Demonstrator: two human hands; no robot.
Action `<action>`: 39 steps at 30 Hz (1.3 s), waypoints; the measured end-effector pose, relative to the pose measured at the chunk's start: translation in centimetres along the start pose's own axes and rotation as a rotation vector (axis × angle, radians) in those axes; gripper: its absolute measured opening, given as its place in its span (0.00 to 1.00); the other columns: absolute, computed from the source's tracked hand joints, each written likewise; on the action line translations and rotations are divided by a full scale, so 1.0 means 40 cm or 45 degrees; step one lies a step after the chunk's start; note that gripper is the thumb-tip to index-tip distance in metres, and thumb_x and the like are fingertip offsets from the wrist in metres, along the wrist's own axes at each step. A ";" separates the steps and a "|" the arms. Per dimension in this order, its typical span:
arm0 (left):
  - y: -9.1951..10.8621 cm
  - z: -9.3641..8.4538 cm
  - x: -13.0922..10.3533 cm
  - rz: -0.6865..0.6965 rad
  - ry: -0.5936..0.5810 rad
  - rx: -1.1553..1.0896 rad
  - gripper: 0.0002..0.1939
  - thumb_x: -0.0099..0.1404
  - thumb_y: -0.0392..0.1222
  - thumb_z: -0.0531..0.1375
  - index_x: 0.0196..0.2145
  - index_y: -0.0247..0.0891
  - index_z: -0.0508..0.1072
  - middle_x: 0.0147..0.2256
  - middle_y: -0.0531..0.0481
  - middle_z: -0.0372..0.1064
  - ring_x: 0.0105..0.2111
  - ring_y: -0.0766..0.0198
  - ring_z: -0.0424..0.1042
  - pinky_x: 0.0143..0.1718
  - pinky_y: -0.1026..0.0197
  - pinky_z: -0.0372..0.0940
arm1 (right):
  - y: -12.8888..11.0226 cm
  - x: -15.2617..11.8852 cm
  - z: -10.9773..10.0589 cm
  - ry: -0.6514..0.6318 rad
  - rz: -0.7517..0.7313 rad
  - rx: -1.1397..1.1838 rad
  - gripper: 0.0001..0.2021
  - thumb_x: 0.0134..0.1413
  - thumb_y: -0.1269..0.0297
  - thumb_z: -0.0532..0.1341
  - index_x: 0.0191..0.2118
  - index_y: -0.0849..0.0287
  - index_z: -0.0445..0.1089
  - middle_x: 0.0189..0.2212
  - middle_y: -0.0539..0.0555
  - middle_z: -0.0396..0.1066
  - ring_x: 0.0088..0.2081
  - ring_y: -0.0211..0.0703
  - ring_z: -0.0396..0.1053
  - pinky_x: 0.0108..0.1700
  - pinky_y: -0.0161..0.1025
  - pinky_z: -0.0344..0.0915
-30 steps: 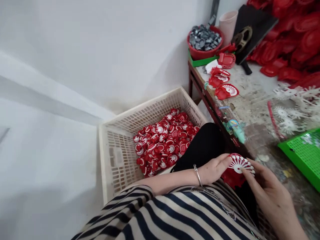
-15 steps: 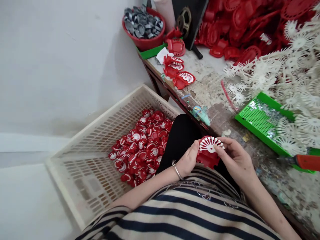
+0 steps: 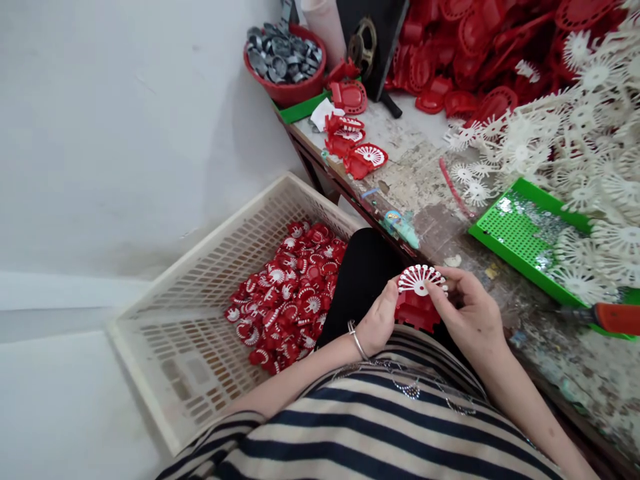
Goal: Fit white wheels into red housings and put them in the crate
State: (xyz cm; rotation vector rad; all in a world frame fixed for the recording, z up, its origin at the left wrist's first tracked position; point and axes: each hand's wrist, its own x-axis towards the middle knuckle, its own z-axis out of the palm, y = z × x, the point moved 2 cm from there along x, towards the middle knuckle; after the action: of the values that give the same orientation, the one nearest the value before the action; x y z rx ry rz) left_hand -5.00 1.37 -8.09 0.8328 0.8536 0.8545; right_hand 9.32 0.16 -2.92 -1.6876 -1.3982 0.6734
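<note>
Between my two hands, just above my lap, is a red plastic part (image 3: 416, 315) with a white spoked, fan-shaped piece (image 3: 420, 281) on its upper end. My left hand (image 3: 379, 320) is closed on the left edge of the red part, thumb along its side. My right hand (image 3: 467, 310) grips the right side, its thumb pressed on the white piece near the hub and the fingers behind, partly hidden. Left of my knee, a pale plastic crate (image 3: 200, 247) holds a heap of similar red-and-white assemblies (image 3: 285, 300).
On the worn table (image 3: 420, 160) lie piles of red parts (image 3: 465, 60) and white spoked pieces (image 3: 530, 143). A green tray (image 3: 520, 233) holds small shiny bits. An orange-handled tool (image 3: 615, 318) sits at right. A red bowl (image 3: 290, 93) of grey metallic parts stands at the back corner.
Both hands keep hold of the red part, and its lower end now looks slightly more tipped away. The whole view has shifted a little.
</note>
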 end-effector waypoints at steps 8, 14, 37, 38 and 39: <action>0.001 0.006 -0.001 -0.051 0.028 -0.141 0.33 0.66 0.64 0.46 0.53 0.37 0.71 0.50 0.44 0.74 0.52 0.52 0.71 0.57 0.51 0.61 | 0.002 -0.013 0.006 -0.084 0.053 0.014 0.15 0.55 0.52 0.60 0.41 0.58 0.67 0.22 0.48 0.67 0.21 0.36 0.64 0.22 0.33 0.63; 0.000 0.004 -0.001 -0.058 0.057 -0.063 0.33 0.66 0.64 0.46 0.53 0.37 0.71 0.50 0.44 0.74 0.52 0.53 0.70 0.58 0.51 0.59 | 0.015 -0.021 0.010 -0.116 0.082 -0.014 0.16 0.55 0.51 0.60 0.43 0.58 0.67 0.26 0.50 0.71 0.24 0.38 0.68 0.27 0.36 0.66; 0.034 -0.009 -0.010 0.036 0.014 0.383 0.16 0.66 0.44 0.55 0.50 0.37 0.68 0.45 0.47 0.73 0.46 0.58 0.71 0.50 0.57 0.65 | 0.055 -0.053 0.042 -0.411 0.376 0.528 0.22 0.58 0.51 0.58 0.53 0.55 0.59 0.49 0.55 0.68 0.49 0.42 0.67 0.53 0.42 0.65; 0.033 -0.010 -0.010 0.043 0.011 0.399 0.16 0.66 0.44 0.55 0.51 0.37 0.68 0.46 0.47 0.73 0.46 0.58 0.71 0.51 0.57 0.65 | 0.056 -0.055 0.042 -0.404 0.388 0.547 0.21 0.58 0.51 0.58 0.53 0.55 0.59 0.49 0.54 0.68 0.49 0.42 0.67 0.54 0.42 0.65; 0.033 -0.012 -0.011 0.052 0.012 0.420 0.17 0.66 0.44 0.55 0.51 0.37 0.68 0.47 0.47 0.73 0.47 0.58 0.71 0.52 0.57 0.64 | 0.057 -0.058 0.043 -0.404 0.407 0.568 0.21 0.58 0.51 0.58 0.53 0.55 0.60 0.48 0.53 0.68 0.49 0.42 0.68 0.54 0.42 0.65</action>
State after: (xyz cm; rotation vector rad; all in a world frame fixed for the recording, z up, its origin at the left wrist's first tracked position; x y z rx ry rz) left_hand -5.95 1.65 -7.02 1.1381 1.0043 0.7637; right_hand 8.55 -1.73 -5.98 -1.4923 -1.0784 1.3742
